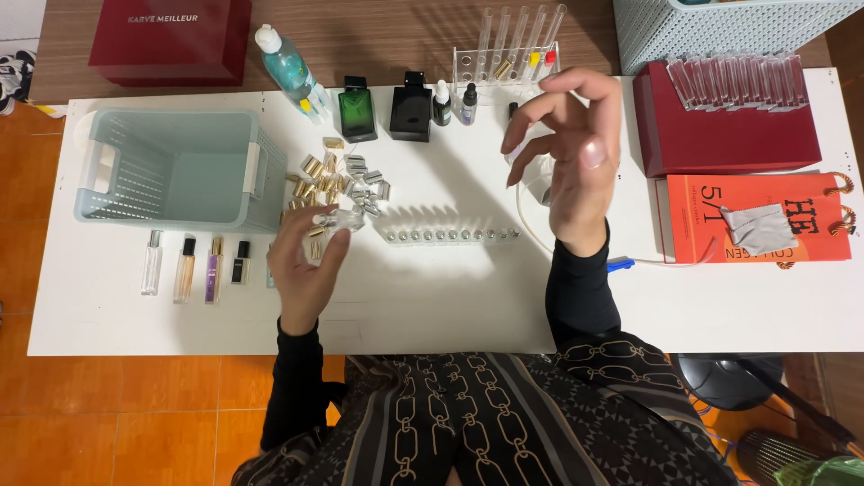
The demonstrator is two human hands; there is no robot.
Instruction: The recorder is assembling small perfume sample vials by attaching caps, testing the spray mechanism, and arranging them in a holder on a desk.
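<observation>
My left hand [304, 261] rests on the white table [450, 297] and is closed around a small clear glass vial [335, 219], next to a heap of gold and silver caps [337, 180]. My right hand [571, 148] is raised above the table with fingers spread and curled, holding nothing that I can see. Between the hands lies a row of small clear vials [450, 235]. A white tube [540, 236] runs under my right wrist.
A pale blue basket [171, 166] stands at the left, with several thin spray bottles [193, 268] in front of it. At the back are a green bottle [356, 110], a black bottle [411, 110], a test tube rack [508, 54], a red box [720, 135] and an orange bag [756, 216].
</observation>
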